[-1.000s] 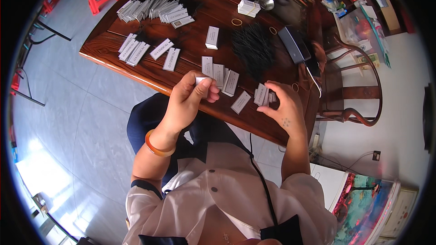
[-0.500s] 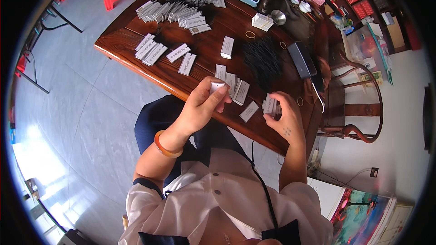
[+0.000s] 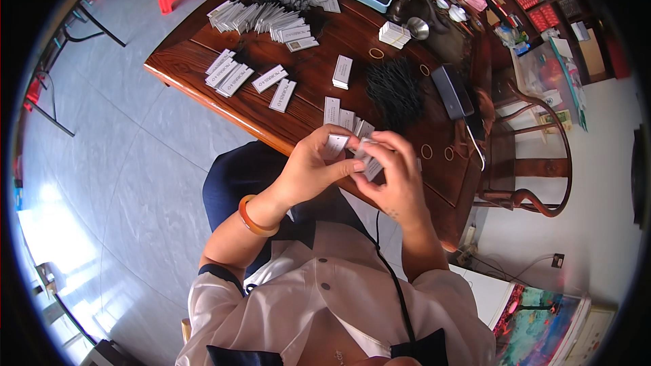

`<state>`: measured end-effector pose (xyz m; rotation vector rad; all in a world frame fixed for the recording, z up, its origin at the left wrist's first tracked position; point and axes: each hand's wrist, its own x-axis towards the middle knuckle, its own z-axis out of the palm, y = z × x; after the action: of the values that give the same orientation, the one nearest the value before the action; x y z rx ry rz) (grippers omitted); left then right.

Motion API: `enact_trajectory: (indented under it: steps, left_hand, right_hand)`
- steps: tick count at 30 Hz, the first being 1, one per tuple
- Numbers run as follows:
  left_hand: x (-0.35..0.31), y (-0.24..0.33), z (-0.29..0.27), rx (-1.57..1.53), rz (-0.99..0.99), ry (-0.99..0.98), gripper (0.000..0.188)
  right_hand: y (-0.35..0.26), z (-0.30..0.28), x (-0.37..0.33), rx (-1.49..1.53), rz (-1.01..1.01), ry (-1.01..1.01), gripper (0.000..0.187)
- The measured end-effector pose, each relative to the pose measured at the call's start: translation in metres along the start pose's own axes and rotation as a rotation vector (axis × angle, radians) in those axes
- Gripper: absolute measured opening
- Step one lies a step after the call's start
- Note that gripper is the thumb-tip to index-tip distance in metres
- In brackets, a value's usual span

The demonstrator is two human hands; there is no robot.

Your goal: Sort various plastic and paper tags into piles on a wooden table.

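Left hand (image 3: pixel 317 161), one: grip pinching a printed white hang tag (image 3: pixel 335 146). Right hand (image 3: pixel 397 173), one: grip around small printed tags (image 3: pixel 369 163), now close against the left hand, where half a second earlier it stood apart rightward. Both at the tabletop's (image 3: pixel 305 88) near edge; black cord bundle (image 3: pixel 395 91) beyond.

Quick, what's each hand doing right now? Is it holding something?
Left hand: closed, holding a white tag.
Right hand: closed, fingertips gripping small tags; too blurred to count.
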<state>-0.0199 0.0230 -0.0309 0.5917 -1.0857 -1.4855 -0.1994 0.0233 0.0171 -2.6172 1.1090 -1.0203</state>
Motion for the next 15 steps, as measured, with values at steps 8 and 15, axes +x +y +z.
enact_trajectory:
  steps: [8,15]
  left_hand:
    - [0.001,0.0,-0.01,0.188,0.053,0.168,0.023]
    - [0.001,0.001,-0.009,0.148,-0.021,-0.033,0.027]
  right_hand:
    - [-0.004,0.013,0.011,0.416,0.232,0.079,0.036]
    - [-0.001,0.022,0.02,0.604,0.256,0.102,0.014]
